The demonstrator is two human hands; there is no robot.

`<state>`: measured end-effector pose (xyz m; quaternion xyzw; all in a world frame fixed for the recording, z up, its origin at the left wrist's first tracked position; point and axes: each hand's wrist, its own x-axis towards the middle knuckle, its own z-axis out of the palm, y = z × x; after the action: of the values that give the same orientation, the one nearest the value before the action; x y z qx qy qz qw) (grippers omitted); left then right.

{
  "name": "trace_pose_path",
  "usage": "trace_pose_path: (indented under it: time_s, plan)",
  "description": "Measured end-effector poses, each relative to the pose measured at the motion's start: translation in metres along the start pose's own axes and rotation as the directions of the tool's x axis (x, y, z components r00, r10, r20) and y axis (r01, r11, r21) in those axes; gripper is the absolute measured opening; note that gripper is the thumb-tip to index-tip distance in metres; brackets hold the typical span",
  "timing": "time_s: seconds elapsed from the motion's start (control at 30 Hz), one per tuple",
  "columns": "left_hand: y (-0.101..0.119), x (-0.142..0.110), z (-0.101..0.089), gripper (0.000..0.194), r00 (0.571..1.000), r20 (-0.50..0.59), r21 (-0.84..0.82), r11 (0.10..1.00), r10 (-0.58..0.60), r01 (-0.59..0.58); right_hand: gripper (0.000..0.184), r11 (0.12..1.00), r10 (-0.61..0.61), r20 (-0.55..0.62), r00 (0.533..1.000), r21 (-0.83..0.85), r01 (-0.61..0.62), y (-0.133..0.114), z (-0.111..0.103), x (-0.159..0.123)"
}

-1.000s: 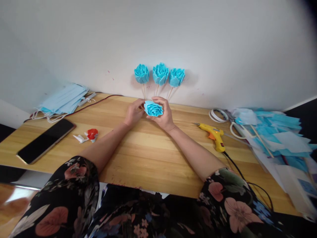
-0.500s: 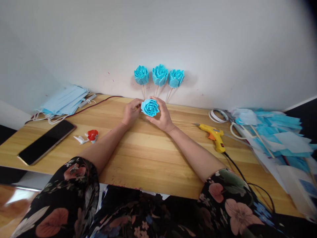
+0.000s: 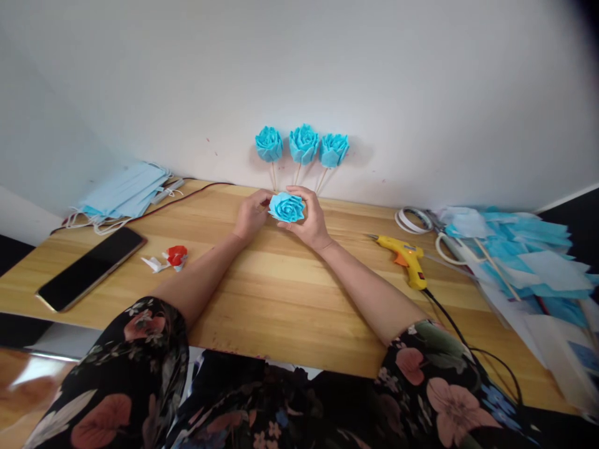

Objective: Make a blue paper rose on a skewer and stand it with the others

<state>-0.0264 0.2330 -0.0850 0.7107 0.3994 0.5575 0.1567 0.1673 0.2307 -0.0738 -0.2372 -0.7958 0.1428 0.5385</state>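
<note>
A bright blue handmade rose (image 3: 287, 207), its layered petals facing me, is held between my two hands over the back of the table. My right hand (image 3: 311, 221) curves round its right side, with thumb and fingers pressed on the outer petals. At its left edge, my left hand (image 3: 251, 215) is closed with curled fingertips against the flower; whether it also grips a stem behind is hidden. Just beyond, three similar blue roses (image 3: 304, 144) on thin sticks lean against the wall.
To the right lie a yellow glue gun (image 3: 403, 257) with a black cord, a tape roll (image 3: 413, 220), scissors (image 3: 456, 249) and piled blue and white fabric pieces (image 3: 528, 249). On the left are face masks (image 3: 124, 193), a phone (image 3: 91, 268) and a small red flower (image 3: 176, 256).
The rose has turned and tilted slightly in my hands, and its bloom has shifted a little to the right. Both hands keep their hold.
</note>
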Motion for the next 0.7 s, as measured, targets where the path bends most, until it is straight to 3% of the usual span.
trace_pose_path:
  time_s: [0.13, 0.47, 0.7]
  plan:
    - [-0.0014, 0.0013, -0.0026, 0.019, 0.999, -0.028, 0.004, 1.0, -0.018, 0.018, 0.088, 0.999, -0.028, 0.072, 0.997, -0.036, 0.03, -0.0005, 0.0004, -0.0018]
    - [-0.0027, 0.0004, 0.003, 0.019, 0.999, -0.023, -0.017, 0.999, -0.037, 0.037, 0.052, 0.995, -0.094, 0.037, 0.995, -0.033, 0.095, -0.0048, -0.0015, -0.0002]
    - [-0.0026, -0.0008, 0.0021, 0.014, 0.998, -0.01, -0.018, 0.998, -0.062, 0.062, 0.056, 0.998, -0.057, -0.036, 0.998, 0.009, 0.057, -0.0003, 0.0013, -0.0011]
